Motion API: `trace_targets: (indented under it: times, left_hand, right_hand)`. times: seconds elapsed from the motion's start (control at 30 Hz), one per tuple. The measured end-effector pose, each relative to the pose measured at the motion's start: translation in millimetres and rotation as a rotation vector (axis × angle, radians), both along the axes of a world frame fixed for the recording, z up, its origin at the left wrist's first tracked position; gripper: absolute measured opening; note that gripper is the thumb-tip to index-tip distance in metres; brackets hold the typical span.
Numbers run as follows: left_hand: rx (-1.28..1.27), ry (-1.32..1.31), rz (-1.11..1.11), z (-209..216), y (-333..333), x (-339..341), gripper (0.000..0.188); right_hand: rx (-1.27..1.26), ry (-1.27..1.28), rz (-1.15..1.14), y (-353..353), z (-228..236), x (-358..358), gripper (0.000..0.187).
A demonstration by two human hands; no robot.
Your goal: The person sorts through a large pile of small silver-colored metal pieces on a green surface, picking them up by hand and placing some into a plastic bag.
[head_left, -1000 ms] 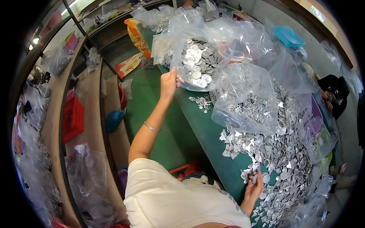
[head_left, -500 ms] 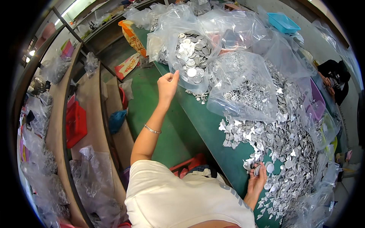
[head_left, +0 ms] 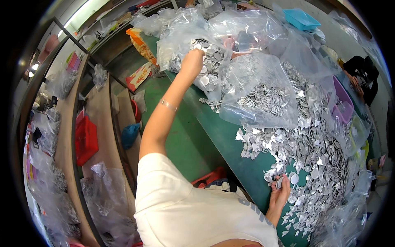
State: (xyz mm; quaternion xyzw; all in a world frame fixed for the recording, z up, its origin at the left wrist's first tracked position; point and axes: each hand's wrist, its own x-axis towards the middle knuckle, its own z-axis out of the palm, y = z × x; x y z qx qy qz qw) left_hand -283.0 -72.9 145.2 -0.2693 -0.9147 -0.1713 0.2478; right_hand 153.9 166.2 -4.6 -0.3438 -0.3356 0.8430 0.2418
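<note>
1. Well to the left of the left hand, a red plastic basket sits on the wooden shelving.
2. The left hand is at a clear plastic bag of round metal discs. Its fingers are hidden, so I cannot tell whether they pinch discs, grip the film or stay loose. The step in hand looks like fetching from, or handling, this bag.
3. Between the hands, another clear bag of ring-like metal pieces lies on the green counter.
4. The right hand pinches a few grey discs between thumb and fingers; a loose disc lies just beside its fingertips. The next move probably calls for keeping that pinch firm while the left hand works clear of the soft film.
5. Right of the right hand spreads a heap of flat metal cut-outs; a purple basket stands beyond.
</note>
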Motion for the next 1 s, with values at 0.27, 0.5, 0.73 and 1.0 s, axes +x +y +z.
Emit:
trace_targets:
  times: [0.27, 0.5, 0.73, 1.0]
  left_hand:
    - [0.086, -0.351, 0.161, -6.3, -3.5, -63.5, 0.022]
    - [-0.132, -0.297, 0.436, -52.4, 1.5, -58.7, 0.023]
    - [-0.326, -0.163, 0.475, -71.6, 0.0, -69.0, 0.019]
    - [0.399, -0.203, 0.363, -47.4, -19.3, -68.8, 0.021]
  right_hand:
    - [-0.005, 0.005, -0.041, 6.2, -1.2, 4.2, 0.024]
    - [0.024, 0.008, -0.042, 13.6, 1.8, 1.3, 0.023]
    - [0.009, 0.034, -0.032, 14.8, -4.1, 3.0, 0.023]
    - [0.004, 0.033, -0.005, 15.5, -2.8, 3.5, 0.025]
